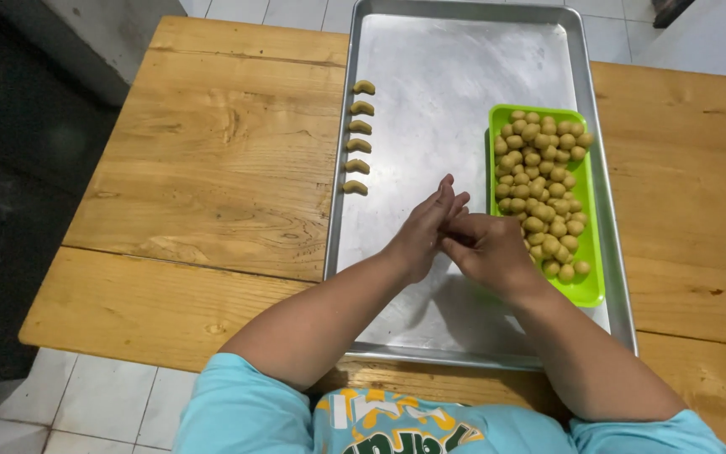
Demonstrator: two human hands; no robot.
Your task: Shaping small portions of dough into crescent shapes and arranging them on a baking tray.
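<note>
Wooden table [212, 168] over white-tiled floor [94, 412]

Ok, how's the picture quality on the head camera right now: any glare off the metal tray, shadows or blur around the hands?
Head view: sharp overall, no motion blur on the left hand or right hand. The metal tray shows a soft, diffuse sheen, not blown out. The forearms cast soft shadows on its near end. The dough balls in the green tray and the crescent pieces read clearly. The floor at left is dark.

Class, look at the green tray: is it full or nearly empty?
Nearly full. The green tray holds a crowded layer of dough balls over most of its floor; only its near end shows bare green.
</note>
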